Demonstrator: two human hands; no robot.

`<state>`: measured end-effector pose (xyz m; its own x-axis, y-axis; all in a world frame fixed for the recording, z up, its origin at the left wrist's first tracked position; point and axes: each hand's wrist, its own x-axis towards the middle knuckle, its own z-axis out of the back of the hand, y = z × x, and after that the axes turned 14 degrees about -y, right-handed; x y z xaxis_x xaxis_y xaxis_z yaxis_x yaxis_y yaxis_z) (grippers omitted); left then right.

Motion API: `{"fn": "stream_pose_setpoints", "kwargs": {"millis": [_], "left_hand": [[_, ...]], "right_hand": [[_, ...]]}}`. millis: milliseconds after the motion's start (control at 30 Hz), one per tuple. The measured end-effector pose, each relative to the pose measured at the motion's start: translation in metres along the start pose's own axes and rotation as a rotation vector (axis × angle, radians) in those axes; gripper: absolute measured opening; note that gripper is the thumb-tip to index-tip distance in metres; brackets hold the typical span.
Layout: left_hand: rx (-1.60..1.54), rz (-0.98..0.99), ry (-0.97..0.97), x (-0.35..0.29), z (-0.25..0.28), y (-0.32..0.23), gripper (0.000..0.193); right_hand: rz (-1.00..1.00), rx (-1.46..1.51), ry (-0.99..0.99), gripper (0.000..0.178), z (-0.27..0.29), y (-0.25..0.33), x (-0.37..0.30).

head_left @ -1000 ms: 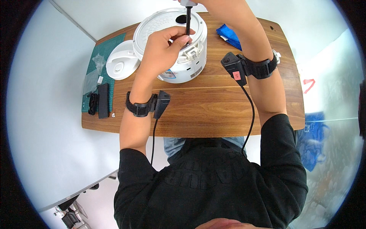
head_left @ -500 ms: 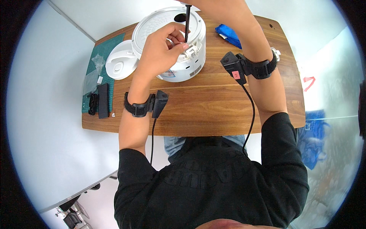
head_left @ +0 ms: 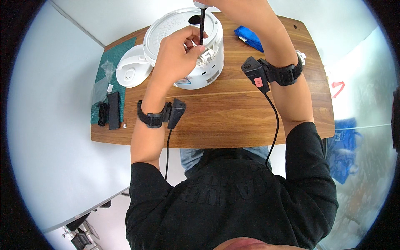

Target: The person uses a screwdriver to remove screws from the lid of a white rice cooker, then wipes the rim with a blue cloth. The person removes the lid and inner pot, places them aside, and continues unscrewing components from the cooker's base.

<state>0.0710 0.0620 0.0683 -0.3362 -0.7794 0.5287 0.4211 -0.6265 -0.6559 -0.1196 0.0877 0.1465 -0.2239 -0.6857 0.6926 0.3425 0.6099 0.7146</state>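
Note:
A white round appliance point(head_left: 177, 31), looking like a rice cooker, stands at the far side of the table. At its right edge is a white latch- or hinge-like part point(head_left: 208, 54). A screwdriver point(head_left: 203, 25) stands upright over that part, its dark shaft pointing down. My right hand point(head_left: 223, 5) grips the pale handle at the top edge of the picture; most of its fingers are cut off. The fingers of my left hand point(head_left: 183, 48) are closed round the lower end of the shaft, resting by the rim. The tip, and any screw under it, is hidden.
A white oval part point(head_left: 132, 66) sits at the appliance's left side. On the green cutting mat point(head_left: 121, 52) lie clear plastic bags point(head_left: 100, 89), a dark oblong case point(head_left: 113, 110) and a small black item point(head_left: 102, 114). A blue cloth point(head_left: 250, 38) lies at the far right.
A little more of the screwdriver's handle shows at the top edge. The view has shifted slightly; both hands keep nearly the same place and grip.

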Motion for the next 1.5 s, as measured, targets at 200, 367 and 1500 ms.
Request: {"fn": "stream_pose_setpoints", "kwargs": {"millis": [200,367,1500], "left_hand": [[0.126,0.051,0.106,0.004,0.003,-0.015,0.021],[0.198,0.029,0.135,0.004,0.005,-0.021,0.02],[0.056,0.066,0.417,-0.027,-0.151,0.016,0.032]], "right_hand": [[-0.017,-0.017,0.008,0.049,0.001,0.003,0.002],[-0.021,0.054,0.013,0.049,0.003,0.002,0.002],[-0.263,0.055,-0.403,0.061,0.137,-0.109,-0.061]]}}
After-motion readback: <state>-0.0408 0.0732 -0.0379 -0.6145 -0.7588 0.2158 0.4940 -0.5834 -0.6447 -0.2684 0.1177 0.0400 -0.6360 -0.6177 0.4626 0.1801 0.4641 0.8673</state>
